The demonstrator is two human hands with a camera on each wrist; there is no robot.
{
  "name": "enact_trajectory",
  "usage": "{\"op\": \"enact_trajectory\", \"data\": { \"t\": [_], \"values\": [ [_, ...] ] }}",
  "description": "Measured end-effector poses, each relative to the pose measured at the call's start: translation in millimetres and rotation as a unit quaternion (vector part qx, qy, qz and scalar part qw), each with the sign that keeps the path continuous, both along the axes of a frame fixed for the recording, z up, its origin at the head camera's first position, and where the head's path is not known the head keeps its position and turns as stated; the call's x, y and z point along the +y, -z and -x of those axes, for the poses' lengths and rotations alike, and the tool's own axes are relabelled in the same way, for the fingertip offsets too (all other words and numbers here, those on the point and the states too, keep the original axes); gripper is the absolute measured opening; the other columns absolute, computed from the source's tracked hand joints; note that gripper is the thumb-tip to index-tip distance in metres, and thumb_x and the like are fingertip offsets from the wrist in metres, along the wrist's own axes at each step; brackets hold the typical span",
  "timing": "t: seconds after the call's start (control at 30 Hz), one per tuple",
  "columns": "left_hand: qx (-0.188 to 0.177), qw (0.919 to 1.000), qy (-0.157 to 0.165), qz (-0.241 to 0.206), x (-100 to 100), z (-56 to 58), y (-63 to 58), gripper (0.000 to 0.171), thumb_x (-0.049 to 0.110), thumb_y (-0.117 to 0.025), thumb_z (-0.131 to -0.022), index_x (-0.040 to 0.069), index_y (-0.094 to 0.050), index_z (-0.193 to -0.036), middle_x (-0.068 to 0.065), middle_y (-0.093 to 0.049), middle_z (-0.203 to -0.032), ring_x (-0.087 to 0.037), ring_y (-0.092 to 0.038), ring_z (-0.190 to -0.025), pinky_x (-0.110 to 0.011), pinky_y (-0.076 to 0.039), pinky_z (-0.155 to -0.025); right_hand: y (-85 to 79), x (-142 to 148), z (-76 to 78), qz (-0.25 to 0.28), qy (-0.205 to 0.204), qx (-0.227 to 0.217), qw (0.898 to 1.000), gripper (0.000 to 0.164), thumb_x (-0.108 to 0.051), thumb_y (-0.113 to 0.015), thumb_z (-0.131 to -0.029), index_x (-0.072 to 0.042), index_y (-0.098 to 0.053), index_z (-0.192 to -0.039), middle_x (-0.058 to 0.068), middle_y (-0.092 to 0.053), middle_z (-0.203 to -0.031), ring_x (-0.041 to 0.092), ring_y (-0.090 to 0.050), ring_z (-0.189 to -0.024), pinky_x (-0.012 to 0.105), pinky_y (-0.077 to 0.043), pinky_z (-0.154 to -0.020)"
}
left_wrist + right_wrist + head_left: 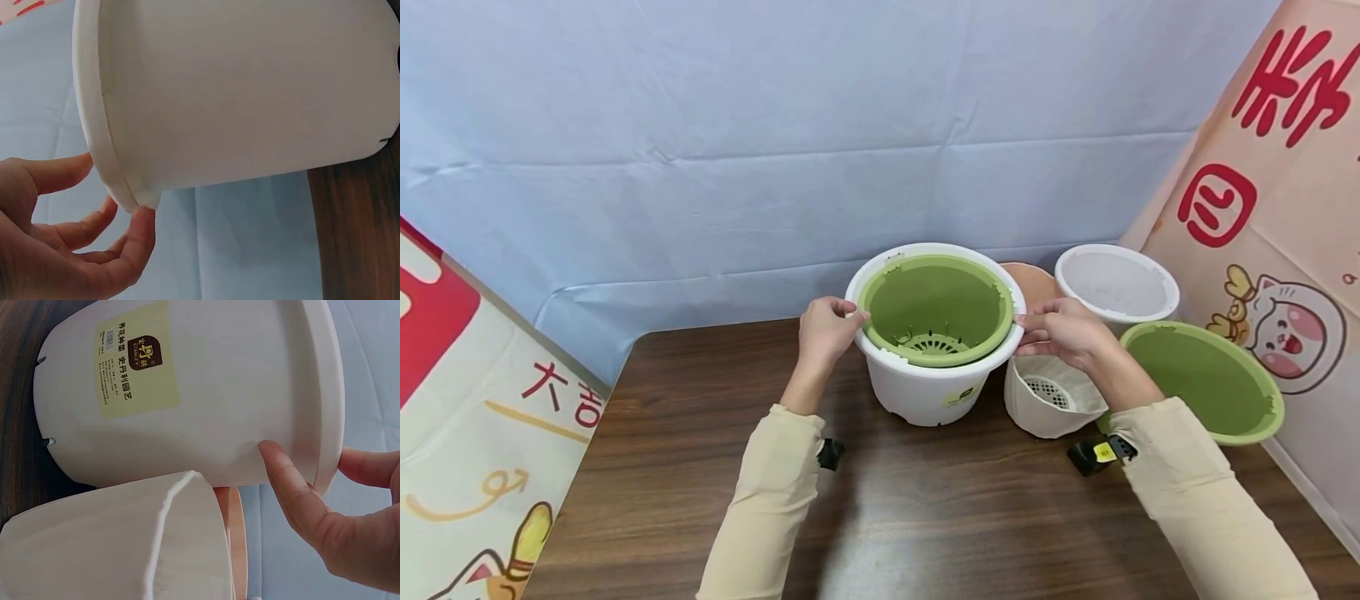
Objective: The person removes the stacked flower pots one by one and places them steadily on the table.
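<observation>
A large white flowerpot (917, 392) stands upright on the table, with a yellow label (139, 359) on its side. Nested inside it is a green flowerpot (940, 292) with a slotted bottom. My left hand (827, 335) pinches the white pot's rim at the left, its thumb on top and fingertips under the rim in the left wrist view. At the opposite side my right hand (1063, 332) grips the same rim between thumb and fingers, one finger lying along the outer wall in the right wrist view.
Right of the nested pots, a cream pot (1026, 400) with a perforated bottom touches or nearly touches them. Behind it are a terracotta-coloured pot (1030, 279) and another white pot (1116, 283). A wide green pot (1202, 383) sits at the far right. A blue cloth backdrop (760, 200) hangs behind the wooden table (700, 450).
</observation>
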State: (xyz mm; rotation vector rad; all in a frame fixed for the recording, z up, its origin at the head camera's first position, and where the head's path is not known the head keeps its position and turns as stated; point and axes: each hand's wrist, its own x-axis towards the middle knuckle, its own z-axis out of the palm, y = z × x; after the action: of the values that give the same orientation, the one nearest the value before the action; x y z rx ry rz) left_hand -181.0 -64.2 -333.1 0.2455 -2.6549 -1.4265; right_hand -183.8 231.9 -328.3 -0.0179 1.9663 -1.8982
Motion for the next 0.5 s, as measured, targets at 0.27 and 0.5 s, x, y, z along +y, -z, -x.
{"op": "enact_trajectory", "data": {
  "t": [0.27, 0.5],
  "values": [
    [-0.006, 0.9960, 0.016, 0.088, 4.2, 4.0, -5.1, 0.034, 0.024, -0.073, -0.076, 0.001, -0.063, -0.099, -0.014, -0.063, -0.102, -0.031, -0.056, -0.098, -0.039, -0.045, -0.083, 3.3, 3.5, 2.5, -0.006, -0.001, 0.002, 1.000, 0.008, 0.004, -0.040, -0.092, 0.008, -0.036, -0.096, 0.006, -0.060, -0.073, 0.015, -0.064, -0.068, 0.032, -0.055, -0.071],
    [-0.008, 0.9908, 0.021, 0.134, 8.8, 5.5, -4.1, 0.047, 0.030, -0.074, -0.076, -0.001, -0.058, -0.107, -0.017, -0.060, -0.106, -0.031, -0.055, -0.098, -0.039, -0.047, -0.080, 2.7, 2.9, 2.3, -0.010, -0.002, 0.001, 1.000, 0.007, 0.004, -0.040, -0.092, 0.009, -0.037, -0.096, 0.006, -0.061, -0.073, 0.016, -0.064, -0.068, 0.032, -0.055, -0.071]
  ]
}}
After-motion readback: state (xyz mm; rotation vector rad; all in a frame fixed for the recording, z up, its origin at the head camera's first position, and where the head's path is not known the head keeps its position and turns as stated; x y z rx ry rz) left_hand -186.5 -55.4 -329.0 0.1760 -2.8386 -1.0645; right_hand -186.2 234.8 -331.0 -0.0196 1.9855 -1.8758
